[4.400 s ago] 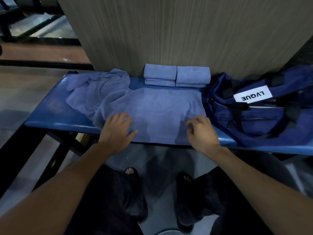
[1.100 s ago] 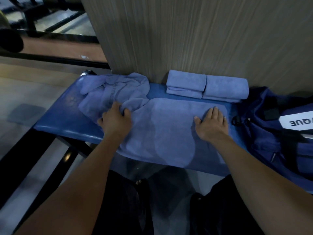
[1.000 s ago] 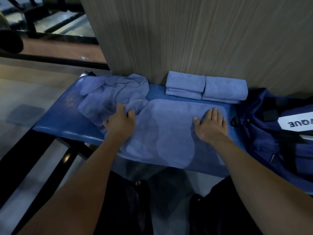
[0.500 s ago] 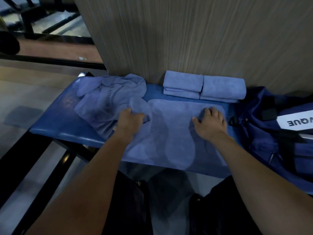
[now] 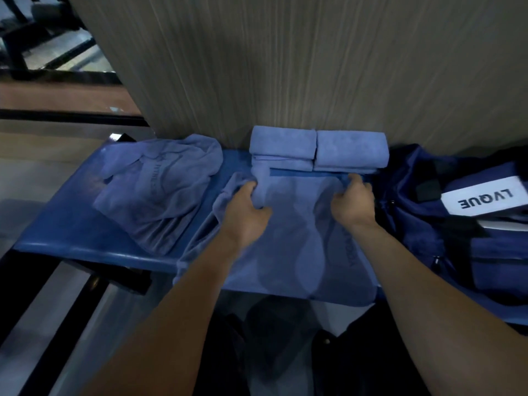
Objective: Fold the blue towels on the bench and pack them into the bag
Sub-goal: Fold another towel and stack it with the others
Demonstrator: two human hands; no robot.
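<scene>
Blue table (image 5: 71, 232) against a wood-grain wall panel (image 5: 285, 67), viewed from above.

Centre: spread blue towel (image 5: 291, 241), flat on the table, near edge hanging over the table front. Left hand (image 5: 244, 212) at the towel's far left corner, fingers curled round a bunched fold of cloth; grip narrow, holding the towel. Right hand (image 5: 353, 202) at the far right corner, fingers curled over the towel's edge; grip narrow, likewise holding the towel. Strip of bare table visible between the two hands at the towel's far edge.

Rear, touching the wall panel: two folded towels side by side, left folded towel (image 5: 283, 147) and right folded towel (image 5: 351, 150), edges touching, just beyond the spread towel.

Left: crumpled towel (image 5: 157, 190), unfolded, lying in loose creases with printed lettering on it, lettering too blurred to read; just beside the spread towel.

Right: dark blue bag (image 5: 428, 224) resting on the table, next to the right hand, bearing a white label (image 5: 483, 200) printed "LVGUE", seen upside down. Whether the bag's opening is unzipped: cannot tell.

Bottom: dark clothing and floor below the table, dim.
</scene>
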